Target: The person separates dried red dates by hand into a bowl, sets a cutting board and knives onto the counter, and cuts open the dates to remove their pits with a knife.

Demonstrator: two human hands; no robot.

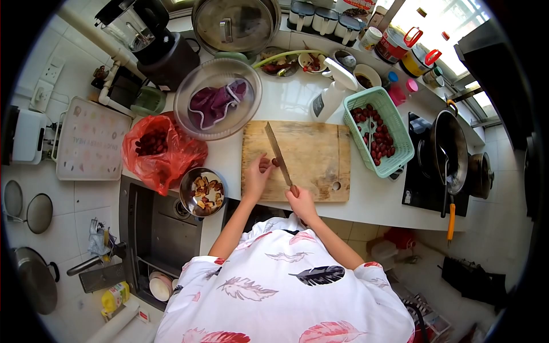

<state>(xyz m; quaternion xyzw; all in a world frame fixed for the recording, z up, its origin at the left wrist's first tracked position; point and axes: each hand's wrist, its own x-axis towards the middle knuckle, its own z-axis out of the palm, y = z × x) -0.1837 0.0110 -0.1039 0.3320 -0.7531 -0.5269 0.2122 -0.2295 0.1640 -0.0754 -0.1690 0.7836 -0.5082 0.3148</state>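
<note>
1 knife [278, 153] with a long, grey blade and a brown handle is gripped by its handle in the right hand [301, 204]. It is slanted over the wooden cutting board [317, 157], its far end directed away from the body and leftward. 1 small, dark-red fruit [275, 162] is held at the fingertips of the left hand [257, 175], just beside the blade's left edge.
</note>
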